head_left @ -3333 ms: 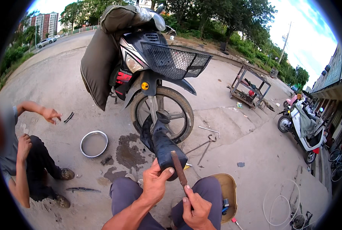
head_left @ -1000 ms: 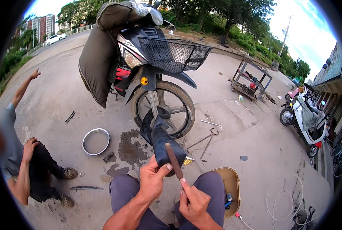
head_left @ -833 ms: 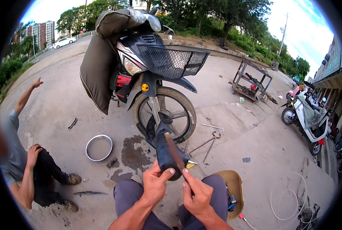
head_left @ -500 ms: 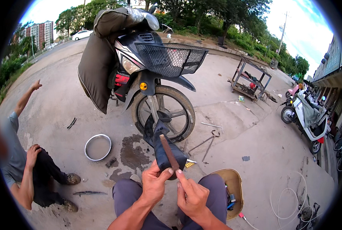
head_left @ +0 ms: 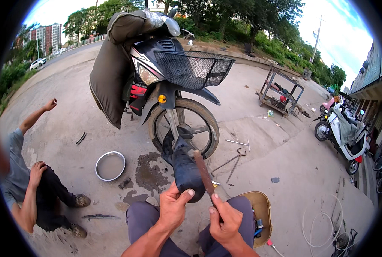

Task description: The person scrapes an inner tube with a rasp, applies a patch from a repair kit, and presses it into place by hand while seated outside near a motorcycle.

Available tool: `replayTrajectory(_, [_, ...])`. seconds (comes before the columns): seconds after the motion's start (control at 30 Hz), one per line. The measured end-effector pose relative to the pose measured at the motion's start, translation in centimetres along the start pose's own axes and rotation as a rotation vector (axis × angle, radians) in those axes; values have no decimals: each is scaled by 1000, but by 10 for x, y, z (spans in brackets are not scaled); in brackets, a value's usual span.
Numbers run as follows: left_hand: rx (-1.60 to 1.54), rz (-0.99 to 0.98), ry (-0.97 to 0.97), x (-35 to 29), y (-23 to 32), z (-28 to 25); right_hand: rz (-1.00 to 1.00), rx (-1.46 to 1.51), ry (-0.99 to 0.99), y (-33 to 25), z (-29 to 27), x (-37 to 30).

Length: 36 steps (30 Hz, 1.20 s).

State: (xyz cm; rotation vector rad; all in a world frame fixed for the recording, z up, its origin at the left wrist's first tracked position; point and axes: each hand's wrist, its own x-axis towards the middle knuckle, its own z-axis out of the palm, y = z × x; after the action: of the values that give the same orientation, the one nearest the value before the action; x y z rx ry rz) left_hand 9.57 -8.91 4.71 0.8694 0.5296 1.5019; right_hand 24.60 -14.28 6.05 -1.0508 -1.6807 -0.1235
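A black rubber inner tube (head_left: 185,169) stretches from the motorbike's front wheel (head_left: 183,128) towards me. My left hand (head_left: 173,207) is closed on its near end, the thumb pressed on top. In my right hand (head_left: 226,219) is a flat, rusty brown file (head_left: 204,171), its tip pointing up and away. The file lies along the right edge of the tube; whether the two touch I cannot tell. Most of the file's handle end is hidden in my fingers.
A metal bowl (head_left: 110,166), a T-shaped wrench (head_left: 238,144) and long pliers (head_left: 231,165) lie on the ground. A tan tool bin (head_left: 266,212) stands beside my right knee. At the left another person (head_left: 19,171) sits with one arm stretched out. A metal cart (head_left: 281,92) stands further back.
The file has shifted right from the top of the tube to its edge, along with my right hand. My left hand keeps its hold. The other person's outstretched hand has moved right and down.
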Motion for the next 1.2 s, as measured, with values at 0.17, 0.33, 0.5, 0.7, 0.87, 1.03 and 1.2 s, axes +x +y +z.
replayTrajectory(0.17, [-2, -29, -29, 3, 0, 0, 47, -46, -95, -18, -5, -31])
replayTrajectory(0.33, [45, -68, 8, 1, -2, -9, 17, -71, -76, -7, 17, -5])
replayTrajectory(0.5, [17, -6, -26, 4, 2, 0, 11, -145, -105, -21, -10, -38])
replayTrajectory(0.7, [40, -15, -38, 1, 3, -1, 25, -111, -117, -10, 9, 15])
replayTrajectory(0.87, [-3, -42, -3, 5, 1, 0, 34, -24, -59, -13, -20, -24])
replayTrajectory(1.03, [97, -19, -43, 3, -4, -8, 12, -156, -103, -9, 11, -12])
replayTrajectory(1.2, [78, 38, -42, 2, 5, 0, -14, -140, -147, -11, -5, -26])
